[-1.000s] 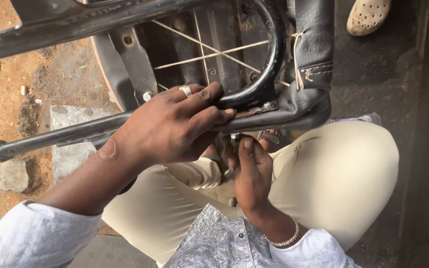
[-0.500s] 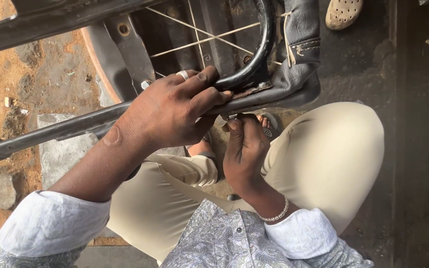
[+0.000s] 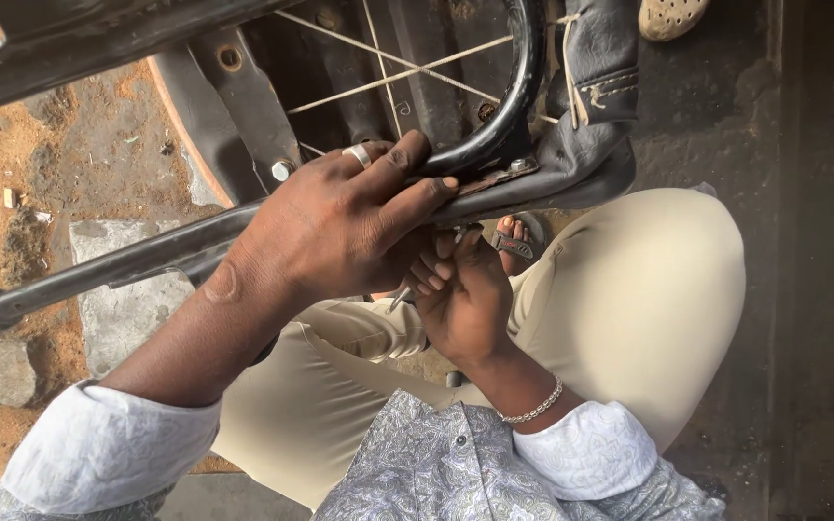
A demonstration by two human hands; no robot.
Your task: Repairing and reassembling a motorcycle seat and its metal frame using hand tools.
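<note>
Outdoors, black frame bar (image 3: 147, 259) under left-hand fingers (image 3: 407, 193).

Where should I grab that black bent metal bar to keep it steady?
Probably grip the curved black bar near its bolted lower end, coming over from the top as the left hand does. It's round and thin enough for fingers to wrap, and the spokes behind block the other side.

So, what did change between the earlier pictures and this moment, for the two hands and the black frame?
Very little moved. The right hand shifted slightly up toward the black seat cover, its fingers still curled around a small metal tool. The left hand kept the same grip on the black metal frame and curved bar. Nothing was taken or let go; the view only shifts a little.
</note>
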